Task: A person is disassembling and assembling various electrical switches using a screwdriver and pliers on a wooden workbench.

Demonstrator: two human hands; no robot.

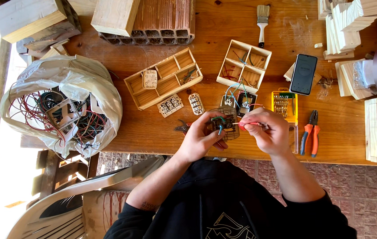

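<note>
working at the near edge of a wooden table (pixel 162 132), a person seen from above holds a small square switch module (pixel 225 124) with blue and green wires curling off it. the left hand (pixel 199 139) grips the module from the left and beneath, fingers closed round its near-left corner, thumb across the near edge. the right hand (pixel 266 132) pinches a red-handled screwdriver (pixel 247 125) between thumb and fingertips, fingers drawn together on the handle, the tip pointing left into the module's right side. the module sits between the two hands, just off the table surface as far as can be told, touching the left fingers and met by the screwdriver; whether the tip is seated in a screw is too small to tell. to do this well, the left grip probably wants to stay firm and still while the driver is kept in line with the screw, so it does not slip onto the wires. just beyond the hands lie other switch parts (pixel 196 104) and a wired module (pixel 240 102). farther off are two wooden divided trays (pixel 164 79), and to the right a yellow bit case (pixel 284 105), a phone (pixel 303 74) and orange-handled pliers (pixel 311 132). at far left a plastic bag (pixel 60 104) holds tangled wires.
</note>
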